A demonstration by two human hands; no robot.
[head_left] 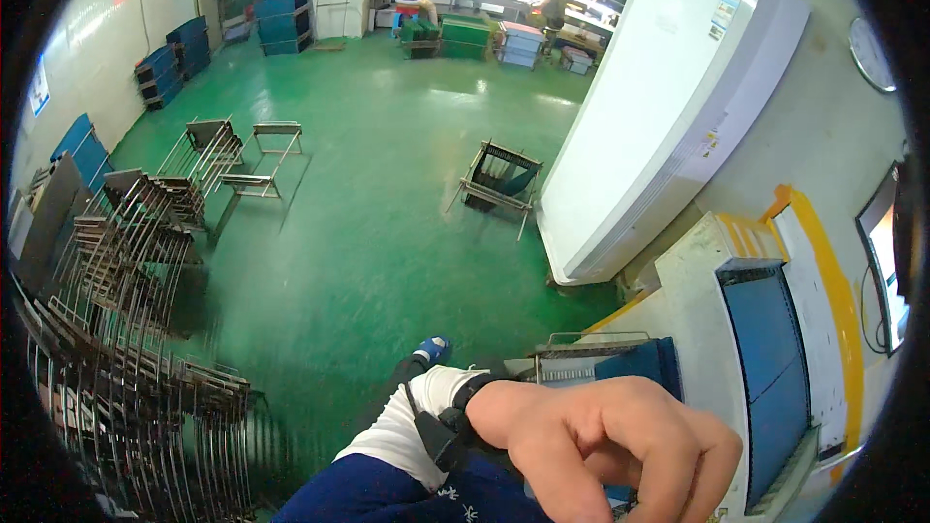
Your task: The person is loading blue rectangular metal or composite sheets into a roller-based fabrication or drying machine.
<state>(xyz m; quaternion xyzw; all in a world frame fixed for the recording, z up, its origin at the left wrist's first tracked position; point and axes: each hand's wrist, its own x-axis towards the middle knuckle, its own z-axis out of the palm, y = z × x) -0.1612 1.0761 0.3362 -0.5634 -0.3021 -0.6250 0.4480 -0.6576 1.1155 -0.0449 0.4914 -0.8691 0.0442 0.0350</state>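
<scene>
One of the hands, left (620,455), near one slotted rack (568,365).

From the left hand (620,436), a rack (567,366) stands at twelve o'clock, an air conditioner (644,126) beyond it, other racks (145,232) at ten.

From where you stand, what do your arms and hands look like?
The left hand is ungloved, with a black wristband, a black strap and a white sleeve; dark blue clothing with white markings shows below. The right hand isn't visible.
</scene>
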